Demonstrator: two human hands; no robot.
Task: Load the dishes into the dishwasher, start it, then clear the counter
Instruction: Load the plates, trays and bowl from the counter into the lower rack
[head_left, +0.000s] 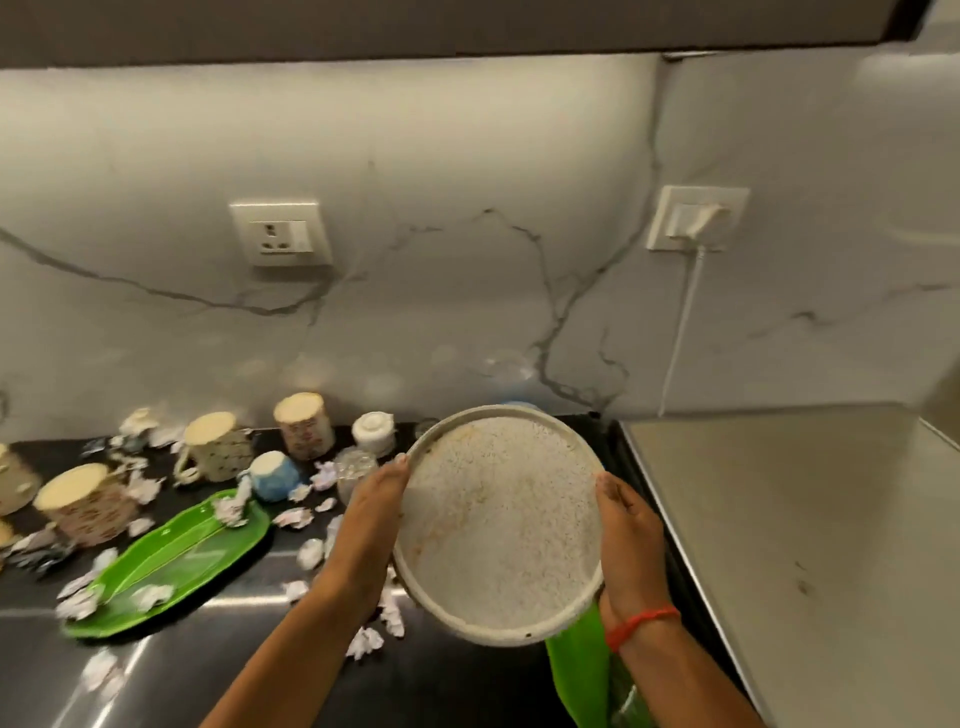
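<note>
I hold a round speckled white plate (501, 519) with brownish smears above the black counter (218, 654), tilted toward me. My left hand (371, 514) grips its left rim and my right hand (626, 525) grips its right rim. A second green leaf-shaped plate (579, 670) shows partly under the white plate and my right wrist. To the left a green leaf-shaped plate (176, 561) lies on the counter with crumpled paper on it. Several mugs stand upside down behind it, among them a patterned mug (304, 426), a dotted mug (215, 447) and a blue mug (272, 475).
Crumpled paper scraps (306, 553) are scattered over the counter. A small white lidded jar (373, 432) and a clear glass (356, 470) stand near the wall. A steel surface (789, 545) adjoins on the right. A plugged cord (680, 332) hangs down the marble wall.
</note>
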